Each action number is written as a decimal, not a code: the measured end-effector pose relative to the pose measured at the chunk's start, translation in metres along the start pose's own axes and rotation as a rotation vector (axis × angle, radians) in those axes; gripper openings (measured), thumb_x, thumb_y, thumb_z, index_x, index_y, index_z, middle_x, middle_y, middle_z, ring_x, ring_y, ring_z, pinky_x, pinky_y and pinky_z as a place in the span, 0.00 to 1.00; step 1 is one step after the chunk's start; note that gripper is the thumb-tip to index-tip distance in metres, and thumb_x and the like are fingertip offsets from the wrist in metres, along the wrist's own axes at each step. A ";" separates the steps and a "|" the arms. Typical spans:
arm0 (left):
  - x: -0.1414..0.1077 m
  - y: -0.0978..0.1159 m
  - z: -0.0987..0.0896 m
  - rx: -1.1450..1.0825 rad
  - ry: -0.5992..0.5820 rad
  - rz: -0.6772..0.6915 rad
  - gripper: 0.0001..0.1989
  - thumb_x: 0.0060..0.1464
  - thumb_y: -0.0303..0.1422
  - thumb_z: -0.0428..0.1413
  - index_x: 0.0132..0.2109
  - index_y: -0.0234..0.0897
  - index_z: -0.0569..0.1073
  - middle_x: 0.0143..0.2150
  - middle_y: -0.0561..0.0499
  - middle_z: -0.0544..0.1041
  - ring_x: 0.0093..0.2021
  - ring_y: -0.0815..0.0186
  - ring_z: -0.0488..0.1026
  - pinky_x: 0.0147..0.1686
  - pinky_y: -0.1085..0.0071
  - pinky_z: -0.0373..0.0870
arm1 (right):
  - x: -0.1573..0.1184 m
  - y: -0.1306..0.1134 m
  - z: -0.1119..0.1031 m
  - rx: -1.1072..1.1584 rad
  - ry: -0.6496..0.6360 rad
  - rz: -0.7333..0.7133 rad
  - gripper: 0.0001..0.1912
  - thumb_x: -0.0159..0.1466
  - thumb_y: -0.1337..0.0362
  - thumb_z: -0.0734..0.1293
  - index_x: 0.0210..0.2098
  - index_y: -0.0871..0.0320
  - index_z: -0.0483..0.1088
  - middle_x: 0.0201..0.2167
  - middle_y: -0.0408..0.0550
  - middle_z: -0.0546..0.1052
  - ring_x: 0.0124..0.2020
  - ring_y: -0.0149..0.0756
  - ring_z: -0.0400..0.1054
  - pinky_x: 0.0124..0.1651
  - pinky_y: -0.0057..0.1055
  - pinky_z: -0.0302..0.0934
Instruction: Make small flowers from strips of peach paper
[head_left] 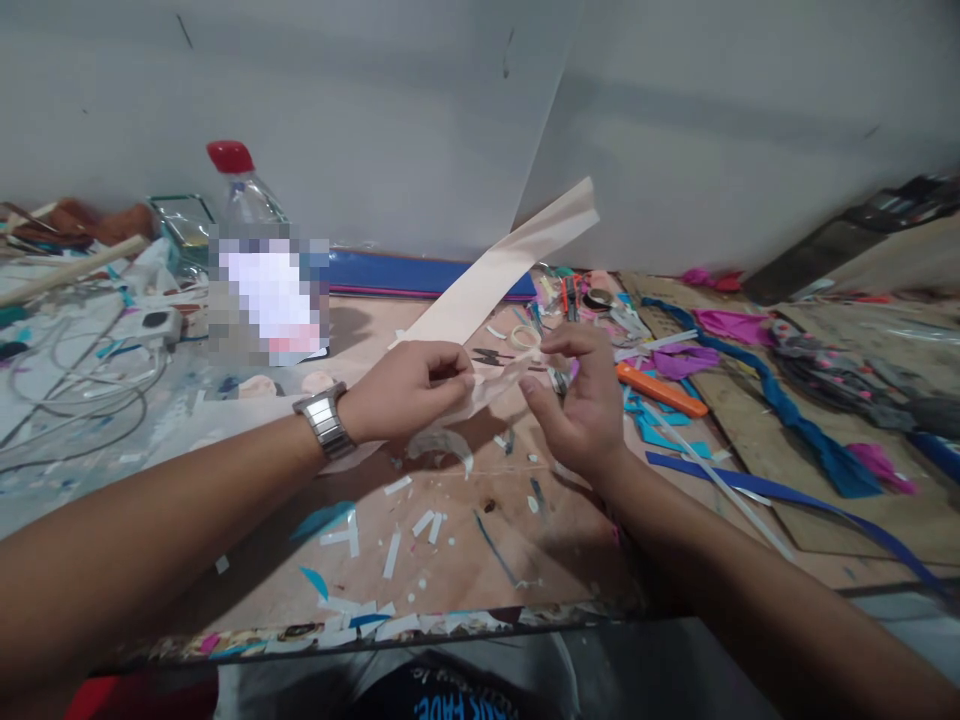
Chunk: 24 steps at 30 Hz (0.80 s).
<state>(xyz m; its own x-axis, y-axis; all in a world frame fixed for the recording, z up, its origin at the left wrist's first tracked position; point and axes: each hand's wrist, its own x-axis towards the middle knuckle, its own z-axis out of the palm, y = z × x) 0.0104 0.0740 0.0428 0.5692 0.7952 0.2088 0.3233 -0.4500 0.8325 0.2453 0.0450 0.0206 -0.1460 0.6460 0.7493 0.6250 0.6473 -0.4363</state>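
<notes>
My left hand (416, 388), with a metal watch (324, 418) on its wrist, is closed in a pinch over the table. A long cream strip (480, 290) rises from behind it and slants up to the right. From the pinched fingers a thin, see-through pale strip (499, 385) runs toward my right hand (583, 400). That hand has its thumb and forefinger apart, the forefinger close to the thin strip's end; whether they touch is unclear. Just behind lie dark snips (491, 357) and a pale ring (525, 337), perhaps a tape roll.
A red-capped bottle (251, 200) stands at the back left near white cables (97, 370). An orange cutter (661, 390), blue strips (780, 400) and pink scraps lie to the right. Small paper cuttings (391, 555) litter the table (465, 580). A wall (375, 110) closes the back.
</notes>
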 end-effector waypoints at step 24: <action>0.000 -0.001 0.003 -0.117 0.012 -0.034 0.11 0.64 0.37 0.58 0.36 0.34 0.76 0.30 0.53 0.74 0.31 0.68 0.68 0.33 0.71 0.65 | -0.011 -0.006 0.011 0.439 -0.298 0.494 0.18 0.69 0.53 0.69 0.26 0.56 0.72 0.24 0.42 0.72 0.28 0.35 0.64 0.34 0.32 0.58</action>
<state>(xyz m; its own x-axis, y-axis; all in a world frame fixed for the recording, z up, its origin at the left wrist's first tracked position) 0.0124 0.0730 0.0403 0.5504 0.8142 0.1849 0.2513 -0.3727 0.8933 0.2347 0.0386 0.0092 -0.1677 0.9474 0.2727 0.3158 0.3136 -0.8955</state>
